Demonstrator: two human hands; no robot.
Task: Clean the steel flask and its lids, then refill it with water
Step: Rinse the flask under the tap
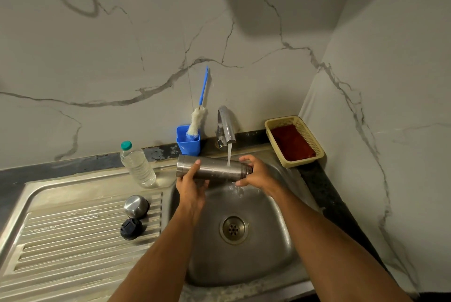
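1. At the centre of the frame, over the sink (280,240), I held the steel flask (214,168) lying sideways under the running tap (227,126), the stream striking its body near the neck.
2. My left hand (191,186) curled round the base end from below, thumb up over the side; my right hand (255,172) gripped the neck end, fingers wrapped round the mouth.
3. Lower left, on the ribbed drainer, the steel lid (136,206) and the black inner lid (131,228) sat just beside each other, well apart from the flask.
4. Further out stood a plastic water bottle (138,165), a blue holder (188,140) with the bottle brush (197,120), and a yellow basket (294,140) at the right.
5. I judged the wet steel slippery: a slack hold could drop it into the basin, and the stream glancing off its side could splash the counter.
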